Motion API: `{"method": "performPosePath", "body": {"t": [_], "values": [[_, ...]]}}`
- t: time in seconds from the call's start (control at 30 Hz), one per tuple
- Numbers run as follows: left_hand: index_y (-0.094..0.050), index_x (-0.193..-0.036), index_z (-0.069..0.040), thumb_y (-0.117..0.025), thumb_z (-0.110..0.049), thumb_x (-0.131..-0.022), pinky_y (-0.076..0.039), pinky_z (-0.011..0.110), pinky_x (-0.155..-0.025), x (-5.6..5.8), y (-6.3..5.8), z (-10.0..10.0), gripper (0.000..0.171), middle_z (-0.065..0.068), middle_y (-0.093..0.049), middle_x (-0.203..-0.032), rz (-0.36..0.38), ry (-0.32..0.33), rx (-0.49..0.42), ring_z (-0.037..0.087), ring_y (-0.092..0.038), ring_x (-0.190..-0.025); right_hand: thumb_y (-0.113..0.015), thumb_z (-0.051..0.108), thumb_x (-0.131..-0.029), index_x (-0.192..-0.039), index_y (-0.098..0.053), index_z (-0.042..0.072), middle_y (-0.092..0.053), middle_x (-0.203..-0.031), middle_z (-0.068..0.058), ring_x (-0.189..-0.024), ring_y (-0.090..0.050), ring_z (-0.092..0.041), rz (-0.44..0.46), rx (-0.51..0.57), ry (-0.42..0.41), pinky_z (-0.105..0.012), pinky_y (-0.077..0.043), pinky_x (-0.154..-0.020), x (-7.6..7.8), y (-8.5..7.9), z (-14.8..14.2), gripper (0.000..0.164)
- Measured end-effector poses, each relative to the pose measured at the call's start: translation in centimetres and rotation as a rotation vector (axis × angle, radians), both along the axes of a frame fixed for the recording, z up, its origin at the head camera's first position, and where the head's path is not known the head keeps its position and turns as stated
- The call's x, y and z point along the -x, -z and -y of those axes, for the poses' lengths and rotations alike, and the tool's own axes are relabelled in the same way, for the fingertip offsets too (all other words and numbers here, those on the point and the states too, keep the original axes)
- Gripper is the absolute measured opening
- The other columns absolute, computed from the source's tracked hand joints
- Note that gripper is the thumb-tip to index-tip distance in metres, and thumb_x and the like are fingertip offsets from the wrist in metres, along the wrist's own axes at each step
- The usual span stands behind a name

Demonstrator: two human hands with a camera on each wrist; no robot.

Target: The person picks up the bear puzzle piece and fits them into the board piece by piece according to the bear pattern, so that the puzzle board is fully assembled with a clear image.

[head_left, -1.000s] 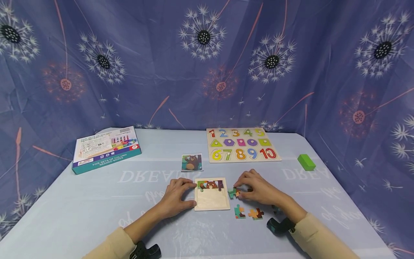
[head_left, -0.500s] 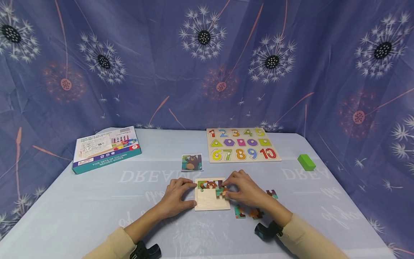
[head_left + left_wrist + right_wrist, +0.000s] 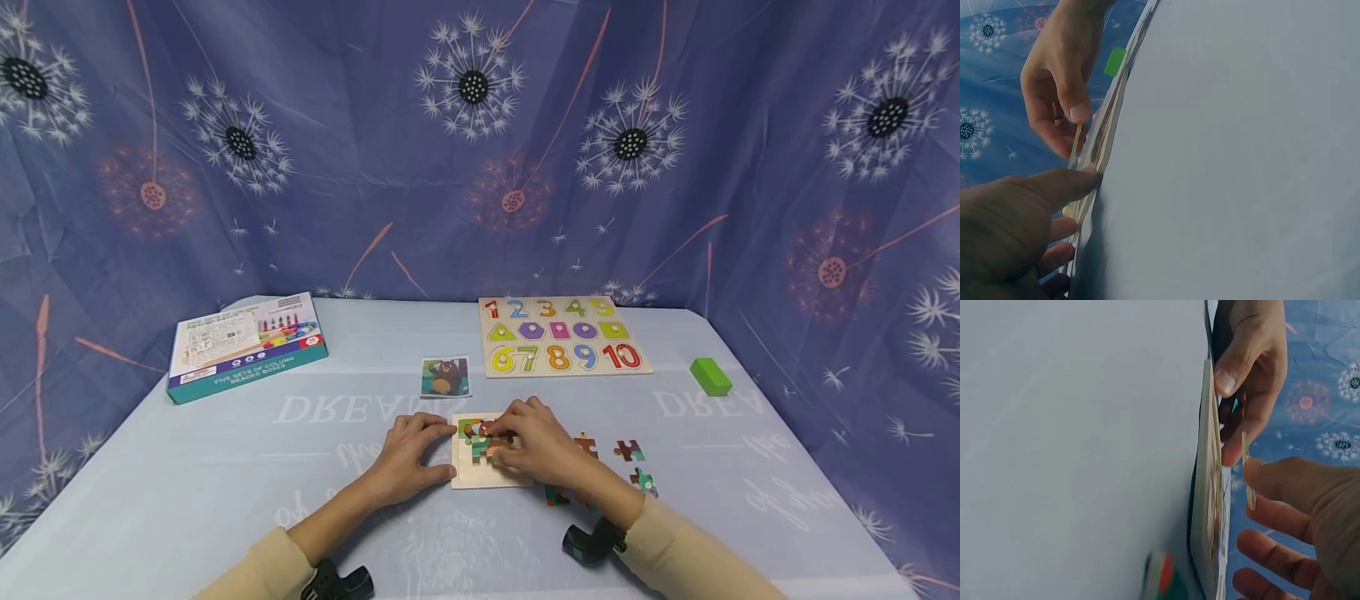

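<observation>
A small square wooden puzzle board (image 3: 472, 477) lies on the table with bear-picture pieces along its top. My left hand (image 3: 411, 458) touches its left edge with the thumb and index fingertips spread apart. Over the board, my right hand (image 3: 543, 442) pinches a green and brown jigsaw piece (image 3: 478, 451) between thumb and fingers. From the right wrist, that piece (image 3: 1251, 499) appears edge-on and apart from the board. The right hand hides part of the top row. Several loose jigsaw pieces (image 3: 628, 451) lie right of the board, some partly behind the right arm.
Behind the board lies a bear picture card (image 3: 446, 377). Farther back is a wooden number-and-shape board (image 3: 564, 342). A teal and white box (image 3: 247, 346) stands at the back left, a green block (image 3: 710, 377) at the right. A patterned curtain (image 3: 360, 167) hangs behind the table.
My right hand has taken the green and brown piece from the table beside the board and moved it left over the board. The left hand stays at the board's left edge.
</observation>
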State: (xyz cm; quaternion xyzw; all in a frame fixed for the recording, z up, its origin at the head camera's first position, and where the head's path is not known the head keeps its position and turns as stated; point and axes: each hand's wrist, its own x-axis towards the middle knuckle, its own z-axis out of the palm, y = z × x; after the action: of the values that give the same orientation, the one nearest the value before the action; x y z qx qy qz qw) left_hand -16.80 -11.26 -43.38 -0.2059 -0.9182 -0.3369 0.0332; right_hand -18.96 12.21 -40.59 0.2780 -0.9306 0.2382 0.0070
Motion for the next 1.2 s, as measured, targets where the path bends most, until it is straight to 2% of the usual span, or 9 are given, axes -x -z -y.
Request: {"method": "performPosePath", "body": {"t": [0.37, 0.83, 1.2], "values": [[-0.062, -0.119, -0.011, -0.077, -0.027, -0.074, -0.029, 0.051, -0.095, 0.0, -0.1, 0.0, 0.05, 0.006, -0.053, -0.125, 0.009, 0.003, -0.009, 0.026, -0.04, -0.112, -0.073, 0.03, -0.078, -0.101, -0.071, 0.023, -0.06, -0.096, 0.006, -0.086, -0.042, -0.011, -0.064, -0.018, -0.019, -0.035, -0.035, -0.081, 0.3, 0.9, 1.2, 0.025], [-0.062, -0.121, -0.012, -0.077, -0.025, -0.074, -0.028, 0.052, -0.097, 0.0, 0.0, 0.0, 0.051, 0.005, -0.052, -0.127, 0.04, -0.001, -0.01, 0.027, -0.039, -0.115, -0.074, 0.034, -0.077, -0.101, -0.072, 0.025, -0.059, -0.096, 0.006, -0.09, -0.043, -0.012, -0.092, -0.053, 0.002, -0.034, -0.034, -0.081, 0.6, 1.7, 1.8, 0.026], [-0.063, -0.119, -0.012, -0.076, -0.025, -0.073, -0.029, 0.051, -0.097, 0.0, -0.1, 0.0, 0.05, 0.005, -0.053, -0.126, 0.036, -0.006, -0.012, 0.026, -0.04, -0.114, -0.074, 0.034, -0.077, -0.101, -0.072, 0.025, -0.058, -0.095, 0.006, -0.088, -0.041, -0.011, -0.099, -0.063, -0.001, -0.032, -0.033, -0.078, 0.6, 1.8, 1.9, 0.026]]}}
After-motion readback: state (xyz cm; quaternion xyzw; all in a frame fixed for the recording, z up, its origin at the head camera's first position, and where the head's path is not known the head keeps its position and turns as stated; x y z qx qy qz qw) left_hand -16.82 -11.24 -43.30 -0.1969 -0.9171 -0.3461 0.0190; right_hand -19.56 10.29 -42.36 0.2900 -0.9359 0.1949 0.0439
